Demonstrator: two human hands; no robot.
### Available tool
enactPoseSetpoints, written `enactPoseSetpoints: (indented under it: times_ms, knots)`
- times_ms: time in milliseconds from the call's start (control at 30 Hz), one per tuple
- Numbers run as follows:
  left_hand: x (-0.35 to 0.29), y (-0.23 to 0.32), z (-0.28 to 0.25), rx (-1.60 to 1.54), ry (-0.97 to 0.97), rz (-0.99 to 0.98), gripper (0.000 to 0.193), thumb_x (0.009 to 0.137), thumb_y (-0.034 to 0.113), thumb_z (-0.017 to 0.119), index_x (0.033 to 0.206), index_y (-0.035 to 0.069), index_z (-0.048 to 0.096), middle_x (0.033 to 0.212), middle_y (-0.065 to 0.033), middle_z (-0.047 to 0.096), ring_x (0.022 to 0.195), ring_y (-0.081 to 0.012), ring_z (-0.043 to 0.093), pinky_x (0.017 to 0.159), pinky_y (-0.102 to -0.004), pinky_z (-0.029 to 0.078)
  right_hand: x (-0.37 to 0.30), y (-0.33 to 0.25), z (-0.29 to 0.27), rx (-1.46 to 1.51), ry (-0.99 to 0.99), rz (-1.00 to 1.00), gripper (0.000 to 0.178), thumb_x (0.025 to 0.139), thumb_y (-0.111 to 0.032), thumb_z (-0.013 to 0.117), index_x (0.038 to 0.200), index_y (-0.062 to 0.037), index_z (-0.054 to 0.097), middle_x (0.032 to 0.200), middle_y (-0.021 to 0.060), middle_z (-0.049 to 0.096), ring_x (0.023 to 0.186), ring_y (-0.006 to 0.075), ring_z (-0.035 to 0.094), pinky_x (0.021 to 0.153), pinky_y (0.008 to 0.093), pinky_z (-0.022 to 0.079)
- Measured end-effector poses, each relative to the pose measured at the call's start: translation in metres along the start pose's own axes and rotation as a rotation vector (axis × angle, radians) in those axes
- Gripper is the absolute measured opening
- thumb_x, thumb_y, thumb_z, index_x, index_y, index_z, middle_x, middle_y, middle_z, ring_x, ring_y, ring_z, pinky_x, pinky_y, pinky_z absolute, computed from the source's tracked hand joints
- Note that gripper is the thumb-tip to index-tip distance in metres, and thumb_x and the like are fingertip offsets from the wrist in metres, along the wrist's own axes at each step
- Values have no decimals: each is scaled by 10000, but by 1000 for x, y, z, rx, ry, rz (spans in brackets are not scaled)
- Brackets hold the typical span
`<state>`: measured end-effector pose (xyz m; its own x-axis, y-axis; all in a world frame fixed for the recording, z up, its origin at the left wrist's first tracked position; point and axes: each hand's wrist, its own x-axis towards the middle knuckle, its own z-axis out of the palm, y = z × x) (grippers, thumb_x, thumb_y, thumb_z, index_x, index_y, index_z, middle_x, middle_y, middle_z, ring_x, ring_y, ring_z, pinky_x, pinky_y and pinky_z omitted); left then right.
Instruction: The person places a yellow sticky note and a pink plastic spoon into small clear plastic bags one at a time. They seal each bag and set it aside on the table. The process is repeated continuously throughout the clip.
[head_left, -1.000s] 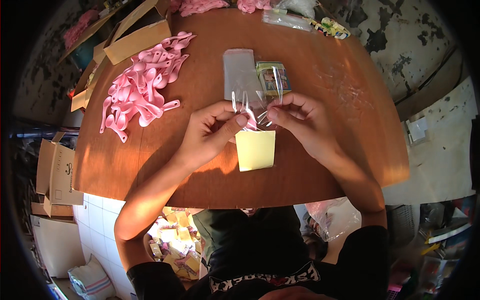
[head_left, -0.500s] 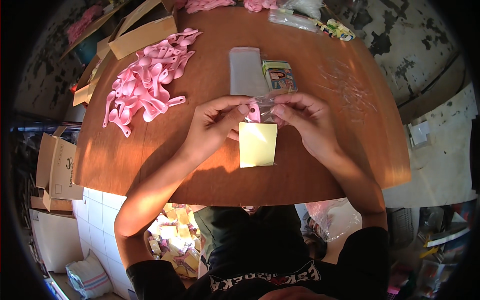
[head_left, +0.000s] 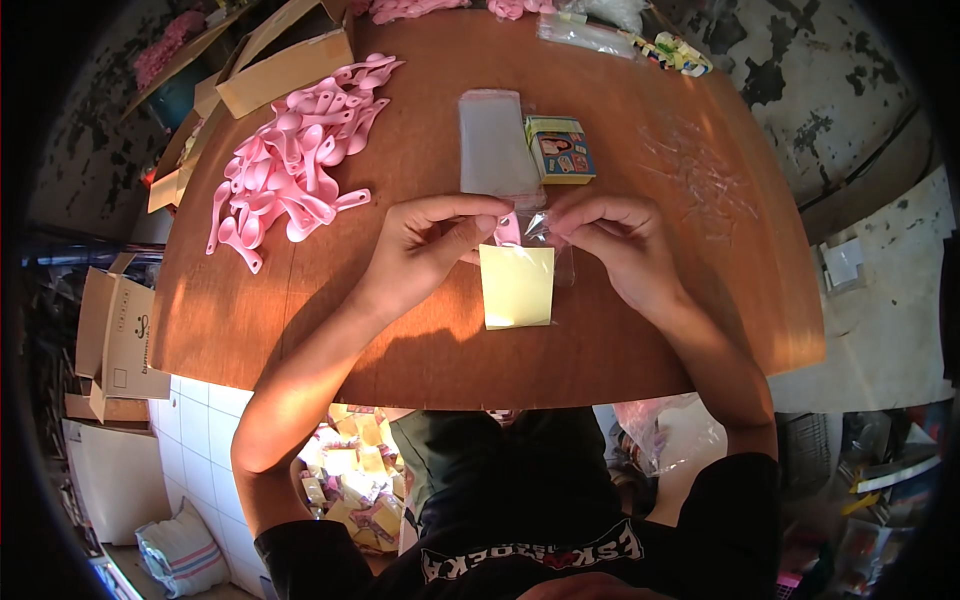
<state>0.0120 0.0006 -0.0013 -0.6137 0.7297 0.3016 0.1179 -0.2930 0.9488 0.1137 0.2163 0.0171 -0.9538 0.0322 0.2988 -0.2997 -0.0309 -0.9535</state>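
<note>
A clear plastic bag [head_left: 540,228] hangs between my two hands over the near middle of the table. Inside it sit a pale yellow card [head_left: 517,288] and a pink spoon [head_left: 507,230], most of which the card and my fingers hide. My left hand [head_left: 430,235] pinches the bag's upper left side beside the spoon. On the other side, the fingertips of my right hand [head_left: 615,235] are pinched together on the clear film. Just beyond my hands lie a stack of clear bags [head_left: 492,140] and a stack of printed cards [head_left: 562,155].
A heap of pink spoons [head_left: 295,165] covers the table's left side, near an open cardboard box [head_left: 285,75]. Clear film strips [head_left: 700,175] are scattered at right. More plastic packs [head_left: 585,38] lie along the far edge. Below the table's edge are many packed yellow pieces [head_left: 350,470].
My right hand has shifted slightly right and down, and the film stretched between my hands has come down. More of the card stack now shows. My left hand has barely moved.
</note>
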Motion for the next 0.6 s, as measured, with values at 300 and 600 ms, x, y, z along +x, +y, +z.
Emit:
enactPoseSetpoints:
  times_ms: [300,600]
  knots:
    - [-3,2,-3,80,-39,24,236,957,-52,491,1124,-52,657,1053,-141,690,930,-183,675,791,-313,597,2,0,-3,-153,-56,-90,165,869,126,553,914,36,685,976,95,661,917,140,644,833,259,535]
    - [-2,1,-4,153,15,55,230,953,-50,480,1070,-36,678,1069,-125,688,920,-175,678,750,-297,602,2,0,-4,-237,-94,-182,176,874,131,538,925,44,682,968,99,668,875,118,644,749,224,516]
